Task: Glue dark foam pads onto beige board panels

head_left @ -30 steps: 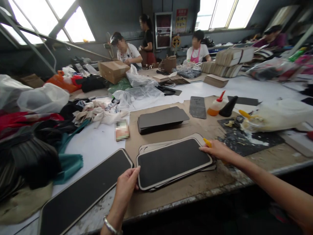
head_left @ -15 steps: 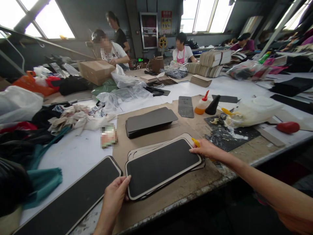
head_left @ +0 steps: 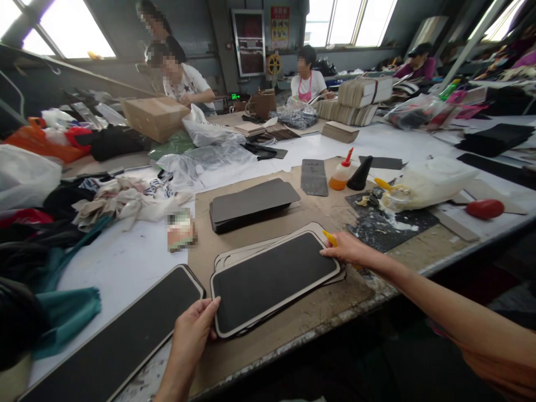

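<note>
A black panel with a pale rim (head_left: 276, 282) lies on a fanned pile of pale boards (head_left: 247, 254). My left hand (head_left: 195, 329) pinches its left end between thumb and fingers. At the panel's upper right corner is my right hand (head_left: 341, 248), closed round a yellow tool (head_left: 330, 238), its thumb touching the panel. Behind the panel sits a stack of dark grey boards (head_left: 254, 202). Further black panels with pale rims (head_left: 125, 329) lie at the left, beside my left hand.
To the right are a glue bottle (head_left: 341, 176), a black cone (head_left: 360, 174), a glue-smeared black board (head_left: 389, 226), a white container (head_left: 439, 178) and a red object (head_left: 484, 208). Cloth scraps (head_left: 113, 204) and a cardboard box (head_left: 156, 116) lie left. Several people are beyond.
The whole view has shifted slightly, so most things appear a little further left and higher. Both hands keep the same places on the panel.
</note>
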